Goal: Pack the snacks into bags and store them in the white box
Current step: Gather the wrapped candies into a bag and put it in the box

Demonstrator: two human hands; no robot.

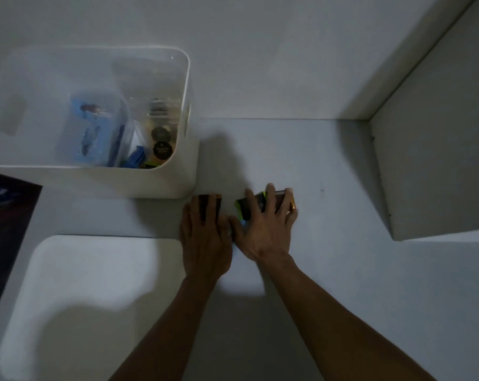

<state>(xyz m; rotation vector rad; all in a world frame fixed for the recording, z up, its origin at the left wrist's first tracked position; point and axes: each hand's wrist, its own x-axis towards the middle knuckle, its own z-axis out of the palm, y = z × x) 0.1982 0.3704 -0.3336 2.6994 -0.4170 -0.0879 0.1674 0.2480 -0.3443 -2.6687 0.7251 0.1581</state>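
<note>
Two hands | left (205, 237) covers dark snack (211, 204) | right (265, 229) grips snack packets (256, 206)

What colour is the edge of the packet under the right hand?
Bright yellow-green, on the dark snack packet under the right hand, seen in the head view.
</note>
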